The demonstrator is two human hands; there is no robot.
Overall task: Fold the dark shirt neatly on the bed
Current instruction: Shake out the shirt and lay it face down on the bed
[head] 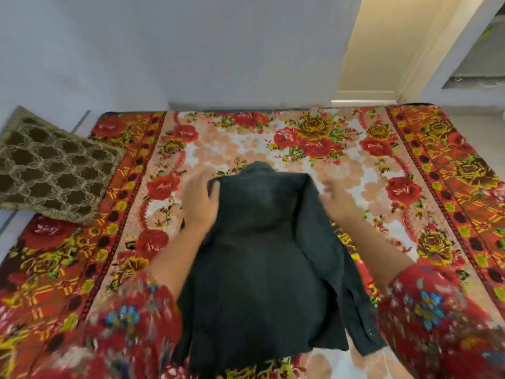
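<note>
At frame centre our left hand point(200, 199) pinches the dark shirt point(259, 255) at its shoulder on the bed point(410, 160); our blurred right hand point(337, 199) beside it, fingers unclear

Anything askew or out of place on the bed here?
Mostly tidy. The dark shirt lies lengthwise, but its right sleeve trails loose past the folded body. The brown pillow sits tilted at the bed's left edge.

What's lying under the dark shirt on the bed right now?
The dark shirt lies on the floral bedspread, which shows all around it. The left hand grips its shoulder edge, fingers tucked beneath. Whatever else is under the cloth is covered.
</note>
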